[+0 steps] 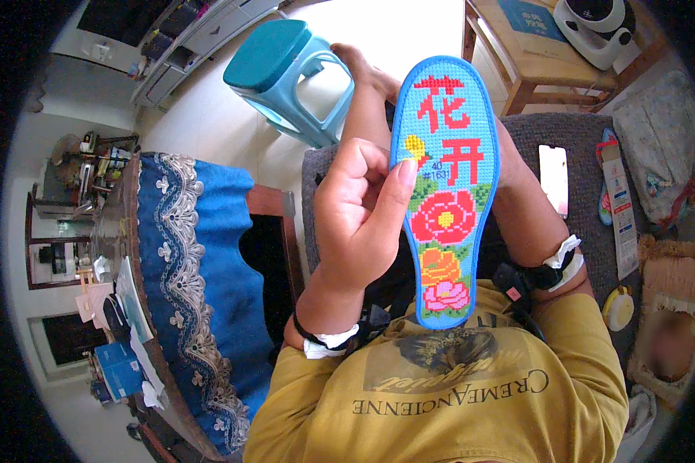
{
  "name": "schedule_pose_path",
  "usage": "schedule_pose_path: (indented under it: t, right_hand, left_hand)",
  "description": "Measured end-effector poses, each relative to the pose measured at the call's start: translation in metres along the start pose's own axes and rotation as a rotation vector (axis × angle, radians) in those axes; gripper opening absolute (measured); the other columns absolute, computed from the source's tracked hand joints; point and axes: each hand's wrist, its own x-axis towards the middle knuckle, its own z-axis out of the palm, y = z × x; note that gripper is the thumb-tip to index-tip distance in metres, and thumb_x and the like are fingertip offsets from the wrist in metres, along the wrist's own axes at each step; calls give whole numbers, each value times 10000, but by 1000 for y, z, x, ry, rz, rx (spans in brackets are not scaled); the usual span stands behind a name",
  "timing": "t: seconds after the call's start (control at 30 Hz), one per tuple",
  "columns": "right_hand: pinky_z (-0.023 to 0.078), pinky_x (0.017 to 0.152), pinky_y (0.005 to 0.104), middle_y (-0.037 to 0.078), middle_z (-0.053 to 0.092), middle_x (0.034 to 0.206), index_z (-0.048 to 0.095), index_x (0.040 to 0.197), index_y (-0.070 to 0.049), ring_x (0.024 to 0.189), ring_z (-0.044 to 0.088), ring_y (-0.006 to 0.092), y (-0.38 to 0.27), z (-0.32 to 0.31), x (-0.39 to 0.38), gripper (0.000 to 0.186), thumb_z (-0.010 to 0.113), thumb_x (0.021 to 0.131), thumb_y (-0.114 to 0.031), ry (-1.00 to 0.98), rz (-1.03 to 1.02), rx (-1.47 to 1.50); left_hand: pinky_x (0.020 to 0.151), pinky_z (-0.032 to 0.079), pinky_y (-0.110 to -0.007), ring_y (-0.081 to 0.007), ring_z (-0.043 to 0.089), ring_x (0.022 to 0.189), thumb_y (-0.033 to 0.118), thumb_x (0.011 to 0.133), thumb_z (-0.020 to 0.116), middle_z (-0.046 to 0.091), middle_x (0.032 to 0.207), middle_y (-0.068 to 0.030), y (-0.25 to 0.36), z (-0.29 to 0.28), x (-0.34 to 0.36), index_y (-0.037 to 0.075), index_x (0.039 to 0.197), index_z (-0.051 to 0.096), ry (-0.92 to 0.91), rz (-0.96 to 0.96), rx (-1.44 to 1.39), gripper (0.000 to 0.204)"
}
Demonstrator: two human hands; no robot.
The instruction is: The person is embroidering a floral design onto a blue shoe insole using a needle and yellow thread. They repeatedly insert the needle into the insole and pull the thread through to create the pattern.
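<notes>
My left hand [363,208] is closed on the edge of a shoe insole [444,197], with the thumb on its front and the fingers curled behind. The insole is held upright in front of me, its patterned side showing: light blue with a blue rim, red stitched characters and red, orange and pink flowers. My right forearm [537,204] reaches up behind the insole, which hides the right hand, so I cannot see its fingers. Both arms wear black straps over white padding.
A teal plastic stool [270,58] stands ahead on the pale floor. To the left is a table with a blue lace-trimmed cloth [208,309]. On the dark seat at right lie a white slab [553,181], a flat package [624,208] and a round yellow object [618,310].
</notes>
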Motion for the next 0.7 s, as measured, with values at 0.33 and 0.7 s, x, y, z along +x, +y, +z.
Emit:
schedule_pose_path:
  t: [0.33, 0.7]
  right_hand:
    - [472, 693, 225, 54, 605, 898, 558, 1016, 25, 784, 568, 98, -6, -5, 4, 216, 578, 820, -63, 279, 304, 14]
    - [457, 569, 301, 83, 559, 772, 614, 796, -35, 678, 556, 212, -23, 14, 9, 132, 649, 677, 11, -7, -450, -932]
  left_hand:
    - [540, 379, -166, -14, 476, 614, 86, 861, 561, 523, 670, -1, -16, -14, 5, 34, 771, 452, 57, -15, 83, 150]
    - [498, 371, -202, -42, 463, 568, 78, 842, 586, 508, 613, -14, -26, -13, 10, 20, 766, 479, 136, -16, 264, 143]
